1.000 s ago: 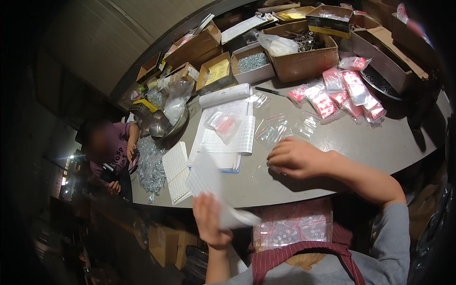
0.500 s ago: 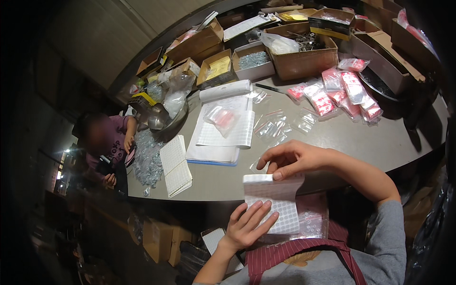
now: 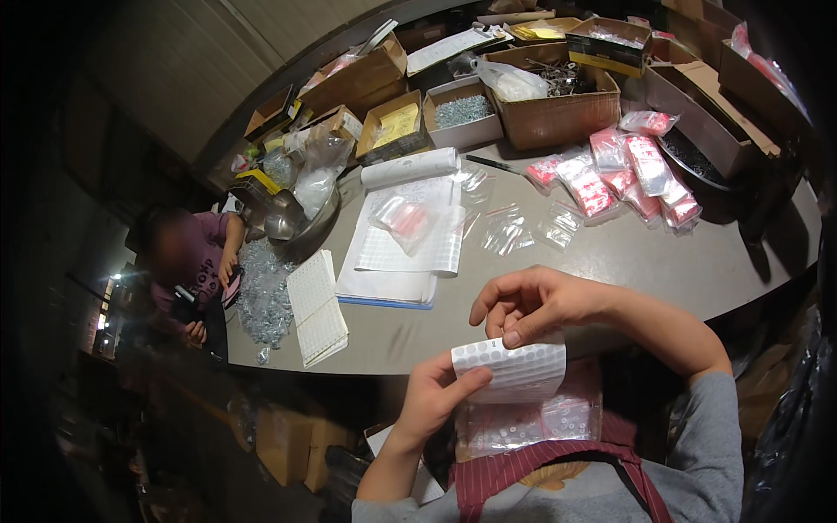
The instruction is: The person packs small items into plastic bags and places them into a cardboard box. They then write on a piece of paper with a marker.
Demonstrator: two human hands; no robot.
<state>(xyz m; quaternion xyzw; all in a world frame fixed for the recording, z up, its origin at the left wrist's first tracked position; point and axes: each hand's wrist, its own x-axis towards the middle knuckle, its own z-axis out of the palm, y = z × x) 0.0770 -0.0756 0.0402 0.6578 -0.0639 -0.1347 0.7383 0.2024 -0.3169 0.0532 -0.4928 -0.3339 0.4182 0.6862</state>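
Currently, sticker sheet (image 3: 532,370) is above washer bags (image 3: 514,427), by the tabletop (image 3: 671,270) edge. Left grip (image 3: 440,392) holds its left side; right grip (image 3: 549,305) at top edge, can't tell if pinching. White box (image 3: 471,137): silver bits (image 3: 464,111). Carton (image 3: 558,124): whitish bag (image 3: 514,83), dark metal parts (image 3: 568,77).

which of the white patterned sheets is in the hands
The curved dotted sheet, gripped by the left hand, its top edge at the right hand. No hand touches the sheet beneath the pink-and-clear bag or the patterned stack left of it.
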